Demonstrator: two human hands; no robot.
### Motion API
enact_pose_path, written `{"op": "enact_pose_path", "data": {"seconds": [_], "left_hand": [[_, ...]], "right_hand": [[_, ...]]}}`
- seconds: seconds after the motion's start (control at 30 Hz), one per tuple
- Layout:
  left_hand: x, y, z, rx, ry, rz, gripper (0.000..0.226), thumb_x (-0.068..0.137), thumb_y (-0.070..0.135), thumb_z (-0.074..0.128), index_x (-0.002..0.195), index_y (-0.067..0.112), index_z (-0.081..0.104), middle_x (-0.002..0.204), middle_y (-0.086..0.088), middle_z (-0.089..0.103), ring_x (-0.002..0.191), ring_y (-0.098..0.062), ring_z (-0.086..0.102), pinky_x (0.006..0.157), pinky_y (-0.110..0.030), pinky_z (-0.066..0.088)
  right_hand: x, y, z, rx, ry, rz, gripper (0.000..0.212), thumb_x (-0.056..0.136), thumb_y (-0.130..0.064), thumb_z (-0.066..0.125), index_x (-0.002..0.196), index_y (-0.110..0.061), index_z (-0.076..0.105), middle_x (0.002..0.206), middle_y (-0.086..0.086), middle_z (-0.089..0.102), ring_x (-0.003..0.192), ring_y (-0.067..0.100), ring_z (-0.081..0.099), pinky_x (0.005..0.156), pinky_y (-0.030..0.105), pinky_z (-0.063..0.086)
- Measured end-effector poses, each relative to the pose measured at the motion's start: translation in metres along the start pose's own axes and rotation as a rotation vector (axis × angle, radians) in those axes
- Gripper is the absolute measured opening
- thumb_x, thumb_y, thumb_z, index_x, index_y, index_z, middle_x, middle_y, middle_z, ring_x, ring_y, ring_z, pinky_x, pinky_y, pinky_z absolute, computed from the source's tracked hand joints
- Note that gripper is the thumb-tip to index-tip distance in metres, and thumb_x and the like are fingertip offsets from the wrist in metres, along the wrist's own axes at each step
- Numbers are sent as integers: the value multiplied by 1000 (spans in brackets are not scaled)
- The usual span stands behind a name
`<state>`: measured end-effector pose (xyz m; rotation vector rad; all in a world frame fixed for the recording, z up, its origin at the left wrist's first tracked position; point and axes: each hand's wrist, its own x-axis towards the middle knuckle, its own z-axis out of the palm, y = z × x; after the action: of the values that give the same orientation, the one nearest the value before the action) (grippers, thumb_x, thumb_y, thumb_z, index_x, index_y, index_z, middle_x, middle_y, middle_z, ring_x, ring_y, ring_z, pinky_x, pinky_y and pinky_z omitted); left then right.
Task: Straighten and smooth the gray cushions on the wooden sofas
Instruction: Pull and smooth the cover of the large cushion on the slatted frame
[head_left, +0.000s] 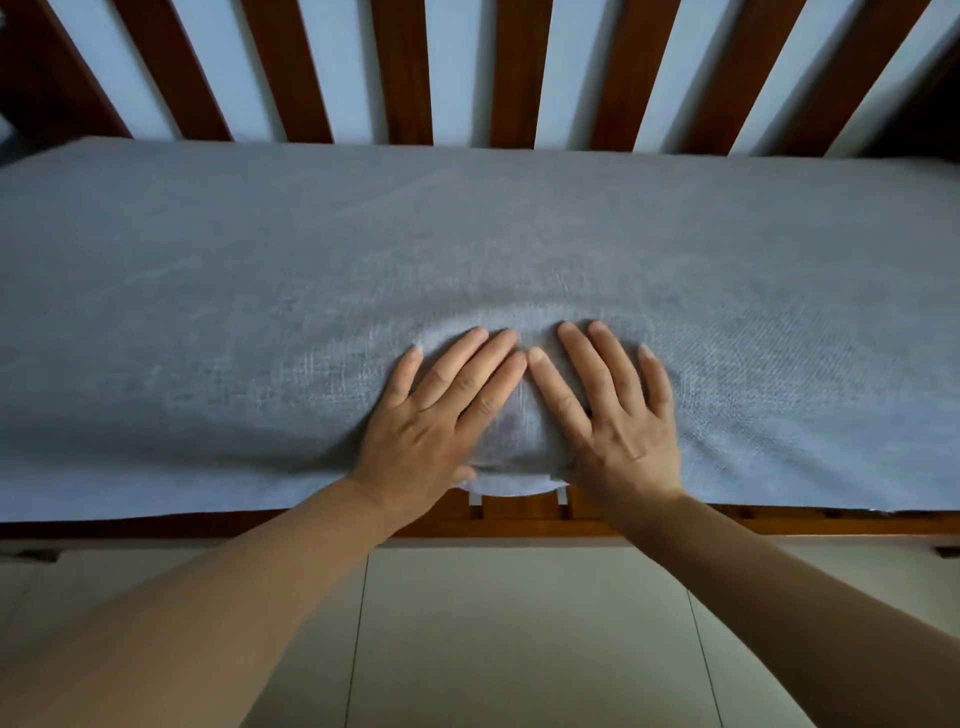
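Cushion: the gray cushion (363, 234) lies flat along the seat of the wooden sofa (519, 519), reaching back to the slats.
Left hand: the left hand (436, 415) lies flat on the cushion's front edge, fingers straight, pressing down.
Right hand: the right hand (618, 415) does likewise, just beside it, fingertips nearly meeting.
Done: most of the cover looks smooth.
Left: a dent and folds around the hands; the ends, dim in this view, may need checking.

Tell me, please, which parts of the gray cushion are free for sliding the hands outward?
The gray cushion lies bare left of the left hand, right of the right hand, and behind both up to the wooden slats. Only the front middle is crowded.
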<state>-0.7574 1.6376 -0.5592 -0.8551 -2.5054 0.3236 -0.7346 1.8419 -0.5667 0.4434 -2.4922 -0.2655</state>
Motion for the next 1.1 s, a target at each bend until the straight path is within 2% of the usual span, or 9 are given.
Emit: {"op": "enact_pose_path", "data": {"seconds": [0.07,0.13,0.2,0.3,0.37,0.67,0.83,0.93,1.1], "left_hand": [[-6,18,30,-41,-94,-25,125,49,46,87,150,11,22,156,-7,26,143,-23,25,112,-51,15],[-24,47,61,-80,-275,-88,122,51,35,88,150,12,20,156,-7,25,143,-26,27,110,-53,24],[-37,66,91,-109,-289,-231,111,59,18,79,149,14,13,157,-7,23,143,-29,26,106,-59,29],[-43,73,107,-163,-281,-210,111,55,8,78,147,15,17,157,-6,24,143,-30,26,104,-63,28],[-38,67,107,-165,-289,-227,117,53,8,82,148,15,16,158,-6,21,144,-30,22,105,-63,25],[-36,61,92,-226,-450,-206,131,53,20,88,151,19,0,161,-5,6,147,-29,9,108,-62,20],[-33,56,80,-272,-555,-169,132,71,27,79,142,30,-32,157,-2,-24,145,-28,-16,112,-60,3],[-29,55,73,-289,-584,-165,129,73,29,77,141,31,-32,156,-5,-27,145,-30,-18,111,-62,4],[-16,66,62,-308,-656,-126,123,79,29,72,139,26,-35,151,-12,-34,142,-37,-22,110,-66,4]], "right_hand": [[-15,-16,30,42,-168,32,139,30,-41,96,147,-15,26,150,16,34,138,31,31,112,51,23],[-42,-40,60,65,-372,131,143,23,-35,97,146,-15,27,149,18,36,138,33,32,110,51,26],[-60,-54,89,114,-366,219,136,32,-22,94,148,-16,22,151,20,31,139,36,24,111,51,19],[-65,-58,99,127,-465,205,130,48,-19,86,150,-20,6,156,19,17,144,36,9,115,53,8],[-60,-53,98,141,-471,229,129,52,-18,85,150,-21,1,158,18,13,145,36,6,115,53,6],[-61,-50,94,161,-474,227,133,43,-21,90,150,-20,12,154,19,22,143,36,15,114,53,15],[-60,-47,87,182,-485,203,133,42,-28,91,151,-19,16,155,19,18,144,37,16,114,54,19],[-60,-46,81,211,-527,233,132,44,-29,91,152,-21,15,156,18,16,144,35,15,114,53,18],[-77,-29,72,205,-530,338,124,48,-22,87,151,-19,19,157,17,17,144,33,16,113,50,18]]}}
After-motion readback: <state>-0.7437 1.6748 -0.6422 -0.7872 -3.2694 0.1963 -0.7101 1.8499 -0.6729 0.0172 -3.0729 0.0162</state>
